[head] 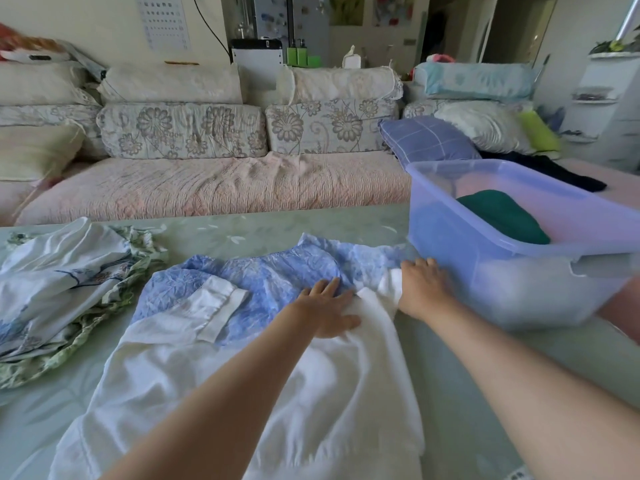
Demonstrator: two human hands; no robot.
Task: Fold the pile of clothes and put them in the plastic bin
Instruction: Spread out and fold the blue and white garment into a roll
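A blue-and-white garment [263, 282] lies spread on the green table, its white lower part [242, 382] reaching toward me. My left hand [329, 308] rests flat on it near the middle, fingers straight. My right hand [420, 289] grips the garment's white sleeve cuff [389, 284] at the right edge, close to the bin. The translucent blue plastic bin [450, 244] stands at the right with a folded dark green item [502, 216] inside. A pile of unfolded clothes [65, 285] sits at the left.
The green patterned table [242, 233] runs across the view. Behind it stands a sofa [207, 188] with floral cushions and a blue checked pillow [426, 140]. A dark cloth [554, 171] lies on the sofa behind the bin.
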